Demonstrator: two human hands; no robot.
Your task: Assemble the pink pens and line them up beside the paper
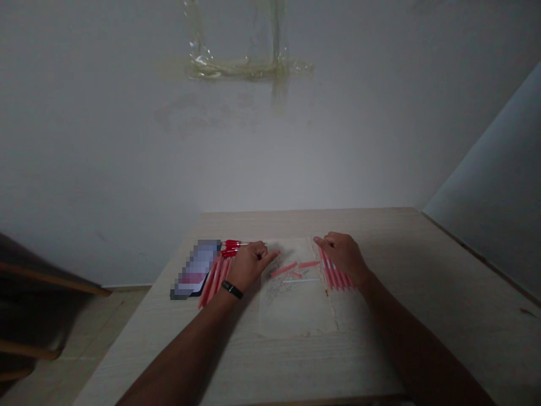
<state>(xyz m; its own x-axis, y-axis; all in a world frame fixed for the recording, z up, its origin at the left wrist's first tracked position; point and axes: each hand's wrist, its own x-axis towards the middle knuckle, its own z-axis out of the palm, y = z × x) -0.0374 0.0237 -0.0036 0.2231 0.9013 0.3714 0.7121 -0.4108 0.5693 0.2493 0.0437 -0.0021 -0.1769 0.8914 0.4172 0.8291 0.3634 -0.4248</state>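
Pale wood worktop (422,316) against a grey wall (270,169): my left hand (250,266) lies empty beside red-capped pink pens (215,276), near a clear plastic bag (296,304) with pink pieces (284,269) across it; my right hand (343,256) touches a row of pink pens (333,272), whether gripping I cannot tell.

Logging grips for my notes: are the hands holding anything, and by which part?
Nothing is clearly held: the left hand and right hand lie against pink pens.
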